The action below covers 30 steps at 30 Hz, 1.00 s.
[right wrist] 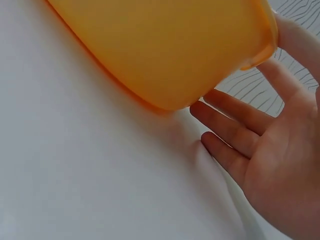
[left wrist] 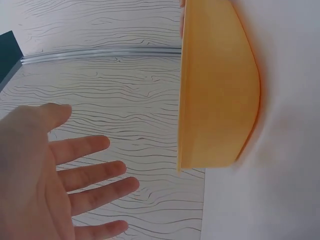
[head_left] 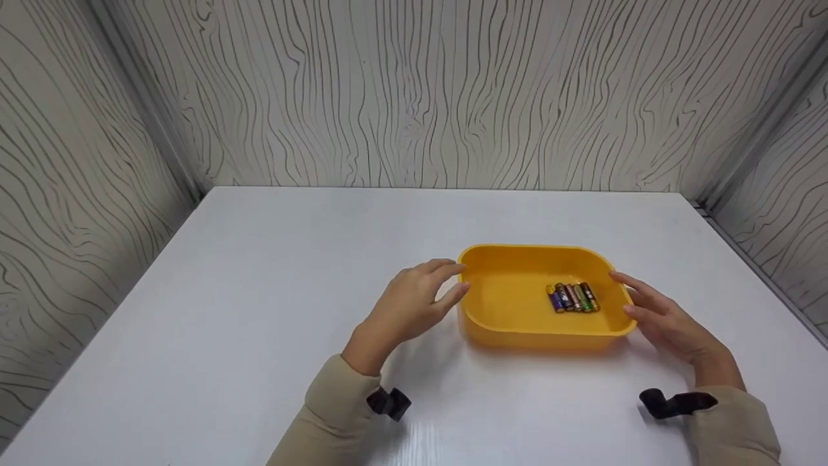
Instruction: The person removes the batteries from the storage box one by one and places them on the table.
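Observation:
A yellow plastic tub (head_left: 504, 304) with rounded corners sits on the white table. Inside it, toward the right, several small batteries (head_left: 573, 298) lie side by side in a row. My left hand (head_left: 414, 304) is at the tub's left end, fingers spread; the left wrist view shows a gap between its fingertips and the tub wall (left wrist: 220, 90). At the opposite end is my right hand (head_left: 666, 323), thumb and forefinger at the rim. Its other fingers (right wrist: 230, 132) reach out fairly straight beside the tub's outer wall (right wrist: 165, 50), low down.
The white table (head_left: 259, 291) extends widely left of the tub and in front of it. Wood-grain patterned panels (head_left: 414, 97) stand behind and on both sides. Black straps with small mounts (head_left: 388, 402) are on both wrists, over beige sleeves (head_left: 336, 408).

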Tool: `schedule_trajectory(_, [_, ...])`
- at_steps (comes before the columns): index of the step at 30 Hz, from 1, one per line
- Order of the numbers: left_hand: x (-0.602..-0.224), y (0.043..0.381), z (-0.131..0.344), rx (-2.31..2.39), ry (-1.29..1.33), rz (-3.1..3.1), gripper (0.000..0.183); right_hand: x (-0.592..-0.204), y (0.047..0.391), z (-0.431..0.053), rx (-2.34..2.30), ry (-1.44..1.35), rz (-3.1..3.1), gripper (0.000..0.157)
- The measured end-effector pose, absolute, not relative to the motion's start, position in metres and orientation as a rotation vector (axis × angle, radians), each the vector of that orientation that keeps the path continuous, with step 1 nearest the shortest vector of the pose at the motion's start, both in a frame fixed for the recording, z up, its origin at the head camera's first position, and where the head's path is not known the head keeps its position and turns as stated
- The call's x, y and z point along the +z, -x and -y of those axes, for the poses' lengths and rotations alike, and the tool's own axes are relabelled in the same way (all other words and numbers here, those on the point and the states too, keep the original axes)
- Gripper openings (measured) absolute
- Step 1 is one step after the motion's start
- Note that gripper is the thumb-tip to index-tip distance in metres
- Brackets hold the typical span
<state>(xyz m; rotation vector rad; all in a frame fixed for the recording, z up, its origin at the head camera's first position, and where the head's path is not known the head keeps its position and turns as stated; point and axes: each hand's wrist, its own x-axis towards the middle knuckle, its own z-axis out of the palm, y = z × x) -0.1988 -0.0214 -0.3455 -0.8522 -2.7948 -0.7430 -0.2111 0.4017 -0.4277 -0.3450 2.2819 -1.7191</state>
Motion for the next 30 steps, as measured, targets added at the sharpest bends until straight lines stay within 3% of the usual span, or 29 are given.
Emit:
schedule_trajectory(8, [-0.348,0.208,-0.018,-0.663,0.915,2.848,0.039,-0.428,0.213,-0.39,-1.673,0.305,-2.327,0.064])
schedule_trajectory(15, [-0.361,0.226,-0.052,-0.687,0.868,3.044,0.039,-0.433,0.213,-0.393,-1.793,0.439,-2.237,0.066])
schedule_trajectory(30, [-0.38,0.25,-0.092,-0.665,0.509,3.313,0.048,-0.433,0.216,-0.396,-1.859,0.491,-2.131,0.069])
